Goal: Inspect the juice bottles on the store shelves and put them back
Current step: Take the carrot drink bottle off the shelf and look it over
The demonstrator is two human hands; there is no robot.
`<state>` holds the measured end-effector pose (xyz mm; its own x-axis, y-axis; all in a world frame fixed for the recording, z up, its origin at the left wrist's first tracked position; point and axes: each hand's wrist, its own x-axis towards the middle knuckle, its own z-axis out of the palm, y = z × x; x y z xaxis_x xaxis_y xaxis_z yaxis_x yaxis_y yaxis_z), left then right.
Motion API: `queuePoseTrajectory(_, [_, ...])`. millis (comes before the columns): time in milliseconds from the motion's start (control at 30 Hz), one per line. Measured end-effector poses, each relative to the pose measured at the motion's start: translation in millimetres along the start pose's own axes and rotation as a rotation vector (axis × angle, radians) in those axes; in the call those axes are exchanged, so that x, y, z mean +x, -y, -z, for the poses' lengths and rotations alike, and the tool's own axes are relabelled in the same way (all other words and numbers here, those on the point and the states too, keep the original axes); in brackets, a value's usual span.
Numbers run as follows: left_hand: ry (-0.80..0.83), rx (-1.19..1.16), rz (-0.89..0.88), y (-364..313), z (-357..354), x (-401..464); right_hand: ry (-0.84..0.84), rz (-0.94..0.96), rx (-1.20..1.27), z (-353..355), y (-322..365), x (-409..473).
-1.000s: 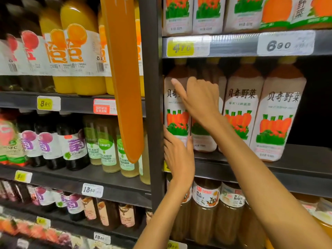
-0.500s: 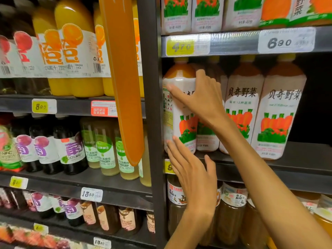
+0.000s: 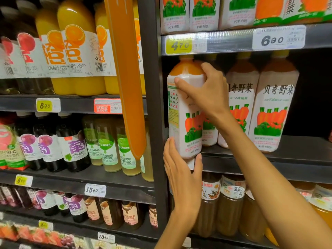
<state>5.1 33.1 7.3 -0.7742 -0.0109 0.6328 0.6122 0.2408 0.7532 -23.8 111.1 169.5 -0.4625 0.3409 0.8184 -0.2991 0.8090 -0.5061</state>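
Head view, right hand (image 3: pixel 206 94) curled round the upper part of a carrot juice bottle (image 3: pixel 186 108) at the shelf (image 3: pixel 269 159) edge, left hand (image 3: pixel 181 175) flat-fingered, cupping its base, matching bottles (image 3: pixel 273 105) just beside

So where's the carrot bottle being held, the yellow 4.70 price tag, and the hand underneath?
carrot bottle (image 3: pixel 186 105), head view, white label front.
yellow 4.70 price tag (image 3: pixel 178 45), head view, its middle.
left hand (image 3: pixel 182 174), head view, back of hand.

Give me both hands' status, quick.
Left hand: open, fingers straight, cupping the base of the carrot juice bottle.
Right hand: closed, holding the same bottle's shoulder.
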Motion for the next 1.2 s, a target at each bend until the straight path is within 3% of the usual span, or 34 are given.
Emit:
queuePoseTrajectory(167, [0.050, -0.106, 0.067, -3, 3, 3, 0.059, -0.063, 0.125, 10, 1, 2])
queuePoseTrajectory(467, [-0.013, 0.039, 0.047, -7, 2, 5, 0.124, -0.112, 0.341, 28, -2, 6])
queuePoseTrajectory(600, [0.066, -0.160, 0.124, -12, 5, 2, 0.158, -0.170, 0.437, 36, -8, 0])
queuePoseTrajectory(900, [0.146, -0.532, 0.119, -12, 33, -21, 0.222, -0.284, 0.723, 47, -16, -39])
queuePoseTrajectory(1067, [0.336, -0.676, 0.231, -3, 53, -52, 0.384, -0.422, 1.028, 56, -36, -70])
queuePoseTrajectory(1200, [0.399, -0.712, 0.370, 5, 54, -83, 0.423, -0.419, 1.001, 61, -51, -93])
